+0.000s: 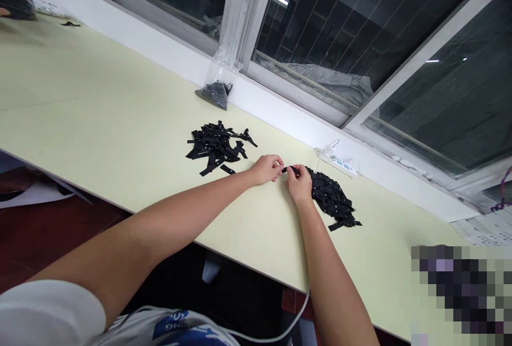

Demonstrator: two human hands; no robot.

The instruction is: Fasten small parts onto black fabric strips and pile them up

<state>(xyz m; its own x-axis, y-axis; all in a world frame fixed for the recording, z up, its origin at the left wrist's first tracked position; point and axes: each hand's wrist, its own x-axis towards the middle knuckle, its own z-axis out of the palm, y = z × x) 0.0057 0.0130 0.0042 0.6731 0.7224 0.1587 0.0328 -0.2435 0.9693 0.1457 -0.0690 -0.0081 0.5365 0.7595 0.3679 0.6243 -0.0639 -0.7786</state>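
Both my hands meet over the table at a short black fabric strip [289, 169]. The fingers of my left hand [267, 169] are curled in a pinch at the strip's left end. My right hand [301, 184] is closed on its other end, with thumb and fingers pressed together. Right beside my right hand lies a dense pile of black strips [332, 199] with small light dots on them. A looser, scattered heap of similar black strips [216, 146] lies to the left, beyond my left forearm.
A clear plastic bag [216, 93] with dark contents stands against the white ledge under the windows. A white power strip [340, 163] with cables lies along the wall. A white cable hangs at the table's [100, 122] front edge. At the right, a blurred-out dark patch hides something.
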